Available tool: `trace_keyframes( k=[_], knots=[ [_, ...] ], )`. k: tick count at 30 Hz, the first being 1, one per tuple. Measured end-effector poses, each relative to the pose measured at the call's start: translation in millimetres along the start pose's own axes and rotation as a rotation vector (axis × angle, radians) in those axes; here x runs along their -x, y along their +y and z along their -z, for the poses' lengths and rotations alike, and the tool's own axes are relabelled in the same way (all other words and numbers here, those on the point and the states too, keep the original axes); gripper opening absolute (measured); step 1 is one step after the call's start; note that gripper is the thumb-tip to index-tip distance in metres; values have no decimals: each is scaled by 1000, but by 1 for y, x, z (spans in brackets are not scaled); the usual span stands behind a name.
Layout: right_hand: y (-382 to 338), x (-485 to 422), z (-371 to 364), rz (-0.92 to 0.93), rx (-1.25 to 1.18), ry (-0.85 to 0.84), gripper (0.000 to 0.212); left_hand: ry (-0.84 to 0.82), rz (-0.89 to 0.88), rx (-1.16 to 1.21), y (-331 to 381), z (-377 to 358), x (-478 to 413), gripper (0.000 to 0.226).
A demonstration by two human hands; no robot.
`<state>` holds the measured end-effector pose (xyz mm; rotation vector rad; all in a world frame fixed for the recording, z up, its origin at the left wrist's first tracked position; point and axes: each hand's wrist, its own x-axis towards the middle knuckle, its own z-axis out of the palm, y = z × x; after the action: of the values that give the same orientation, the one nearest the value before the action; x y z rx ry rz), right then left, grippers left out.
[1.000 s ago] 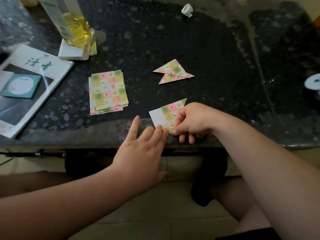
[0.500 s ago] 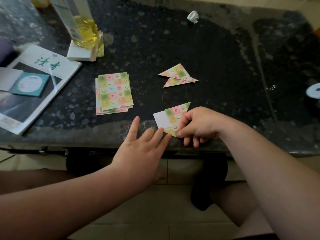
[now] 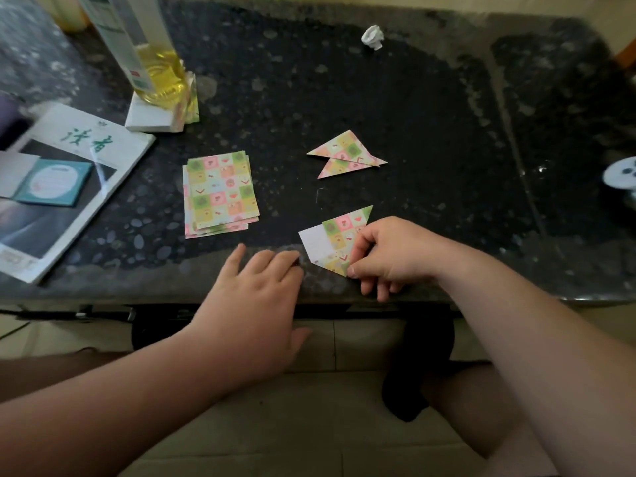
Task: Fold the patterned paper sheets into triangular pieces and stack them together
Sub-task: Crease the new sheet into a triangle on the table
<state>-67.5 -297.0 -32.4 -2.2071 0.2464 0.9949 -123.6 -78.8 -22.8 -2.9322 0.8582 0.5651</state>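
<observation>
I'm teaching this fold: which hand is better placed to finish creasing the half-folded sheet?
Probably right: the right hand pinches the half-folded sheet; the left hand lies flat on the table beside it.

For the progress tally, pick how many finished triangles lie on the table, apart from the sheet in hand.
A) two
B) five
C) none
A: two folded triangles overlap on the dark table, beyond the half-folded sheet that the right hand pinches.

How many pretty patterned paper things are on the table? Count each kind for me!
Finished triangles: 2
Half-folded sheet, pinched by the right hand: 1
Stack of flat sheets: 1
Total: 4
</observation>
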Motion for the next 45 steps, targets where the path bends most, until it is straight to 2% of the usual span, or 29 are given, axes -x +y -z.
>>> trace_keyframes(
  k=[3, 6, 7, 9, 12, 16, 18, 20, 24, 26, 28, 31, 32, 34, 36, 37, 40, 43, 45],
  knots=[
    [-5, 6, -7, 92, 228, 186, 16, 134, 34, 287, -8, 9, -14, 54],
    [-10, 14, -16, 200, 433, 371, 23, 136, 165, 503, -20, 18, -42, 49],
    [-11, 15, -19, 244, 482, 383, 22, 121, 229, 577, -23, 20, -51, 50],
    [-12, 17, -22, 295, 581, 354, 34, 102, 346, 711, -26, 21, -67, 52],
    [-14, 23, -25, 351, 665, 316, 43, 83, 388, 723, -25, 19, -81, 47],
    [-13, 26, -29, 362, 678, 297, 42, 17, 405, 722, -20, 17, -89, 45],
    [-10, 25, -30, 390, 683, 315, 38, -13, 438, 838, -17, 17, -90, 39],
    [-7, 24, -32, 416, 686, 358, 34, 23, 521, 1065, -12, 17, -88, 35],
    [-1, 20, -37, 518, 639, 597, 19, 135, 741, 1636, -2, 26, -78, 35],
    [4, 16, -38, 574, 602, 729, 16, 155, 791, 1704, 2, 29, -69, 34],
    [9, 12, -38, 622, 570, 786, 21, 138, 782, 1726, 5, 28, -55, 36],
    [16, 6, -39, 708, 541, 741, 22, 43, 647, 1632, -1, 20, -33, 36],
    [19, 4, -39, 723, 533, 709, 20, 15, 551, 1468, -7, 17, -26, 34],
    [25, 2, -41, 734, 522, 648, 14, 8, 335, 958, -21, 12, -13, 39],
    [32, 0, -42, 736, 503, 610, 14, 87, 147, 514, -31, 8, -9, 55],
    [35, 0, -42, 738, 488, 604, 16, 121, 64, 395, -35, 7, -11, 62],
    [41, -1, -41, 732, 452, 589, 21, 120, -125, 259, -38, -4, -20, 61],
    [42, 3, -39, 720, 455, 521, 18, 137, -176, 305, -36, -16, -25, 40],
    [41, 7, -36, 701, 465, 456, 19, 213, -209, 315, -35, -21, -28, 23]
  ],
)
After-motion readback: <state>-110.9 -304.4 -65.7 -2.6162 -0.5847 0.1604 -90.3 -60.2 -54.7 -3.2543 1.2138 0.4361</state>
